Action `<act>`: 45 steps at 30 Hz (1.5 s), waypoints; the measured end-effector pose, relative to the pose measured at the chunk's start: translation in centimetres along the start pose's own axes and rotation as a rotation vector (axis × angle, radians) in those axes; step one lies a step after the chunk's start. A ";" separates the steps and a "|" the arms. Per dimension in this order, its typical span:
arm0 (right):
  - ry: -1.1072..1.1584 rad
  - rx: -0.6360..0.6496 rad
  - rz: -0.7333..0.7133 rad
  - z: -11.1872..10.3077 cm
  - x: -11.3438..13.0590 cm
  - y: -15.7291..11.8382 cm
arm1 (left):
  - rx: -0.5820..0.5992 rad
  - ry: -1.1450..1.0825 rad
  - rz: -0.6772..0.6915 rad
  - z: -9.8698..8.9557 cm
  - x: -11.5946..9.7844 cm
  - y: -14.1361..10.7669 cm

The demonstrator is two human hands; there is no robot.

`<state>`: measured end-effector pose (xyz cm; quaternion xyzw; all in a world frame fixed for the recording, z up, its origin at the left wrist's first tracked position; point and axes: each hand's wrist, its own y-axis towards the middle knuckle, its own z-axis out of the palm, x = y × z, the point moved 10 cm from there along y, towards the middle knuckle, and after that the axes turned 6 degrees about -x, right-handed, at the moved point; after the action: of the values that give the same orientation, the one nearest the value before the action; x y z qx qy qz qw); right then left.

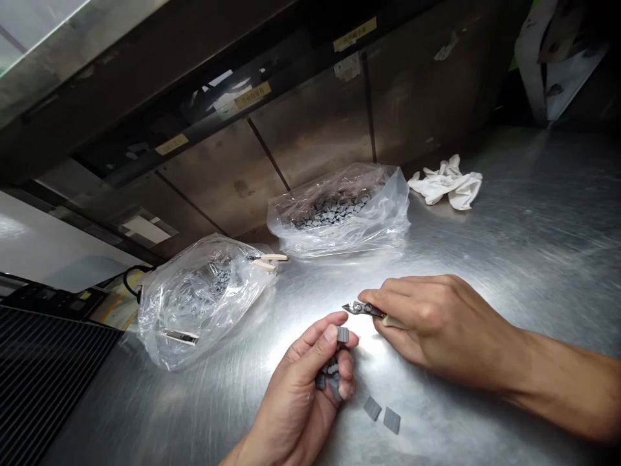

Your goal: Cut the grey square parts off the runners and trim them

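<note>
Well, a brushed stainless-steel table (509, 213) runs tilted across the view, with a black ribbed mat (43, 388) beyond its left edge and a dark brown metal panel wall (310, 123) bearing small yellow labels (252, 96) along the back. Moving rightward, a clear plastic bag of flat grey pieces (194, 304) lies slumped on the steel, a pair of cream-handled cutters (266, 261) resting just beside its mouth. Farther back sits a second clear plastic bag of grey pieces (339, 213), and just right of it lie crumpled white cloth gloves (446, 184).

At the front, the left hand (305, 382) rises from the bottom edge, fingers curled and thumb pressed on top, clamping a small stack of flat grey pieces (330, 369) against the palm. Two loose grey tiles (382, 414) lie on the steel just below and to the right, slightly apart from each other. The right hand (436, 323) reaches in from the right, its forearm low across the table, fingers wrapped firmly around small metal side cutters (361, 309), whose tips point toward the left hand without touching it.
</note>
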<state>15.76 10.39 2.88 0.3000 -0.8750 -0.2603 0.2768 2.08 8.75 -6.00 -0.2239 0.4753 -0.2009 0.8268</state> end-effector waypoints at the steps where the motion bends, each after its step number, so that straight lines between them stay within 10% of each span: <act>1: 0.002 -0.007 0.010 -0.1 -0.2 0.0 | -0.007 -0.001 -0.005 -0.1 0.0 0.0; 45: 0.072 0.121 -0.083 1.6 1.2 -0.6 | -0.019 -0.055 -0.070 -0.2 0.4 -0.1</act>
<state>14.17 9.65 1.83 0.3611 -0.8654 -0.2073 0.2788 2.02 8.41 -6.29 -0.2535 0.4463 -0.2189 0.8298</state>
